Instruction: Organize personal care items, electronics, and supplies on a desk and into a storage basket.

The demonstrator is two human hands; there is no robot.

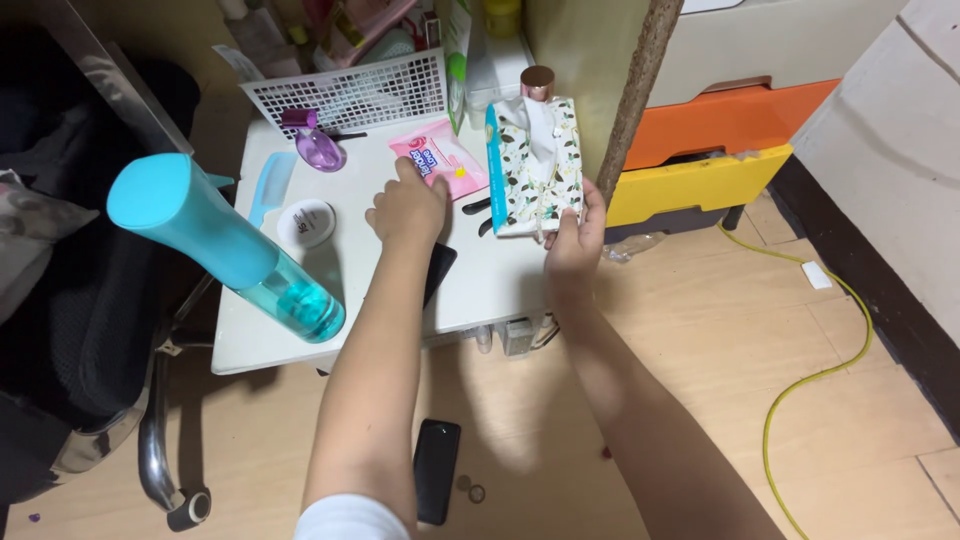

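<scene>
Left hand point(408, 208), centre of frame: fingers curled, tips pressing the near corner of a pink sachet point(438, 158) that lies flat on the white worktop point(300, 340). The grip is narrow; whether it pinches the sachet or only touches it, I cannot tell.

Right hand point(577, 240), just right of centre: its grip holds the lower right edge of a leaf-patterned tissue box point(535, 165), fingers spread along the side. The box rests on the worktop's right edge, a tissue sticking up from the top.

A dark flat object point(438, 272) shows beneath the left forearm (mostly hidden). Left of frame: a teal spray bottle point(225, 245), a round white lid point(306, 222), a purple bottle point(318, 146), a white basket point(350, 92). On the wooden floor point(700, 330), lower centre: a black phone point(437, 470); lower right, a yellow cable point(810, 375).
</scene>
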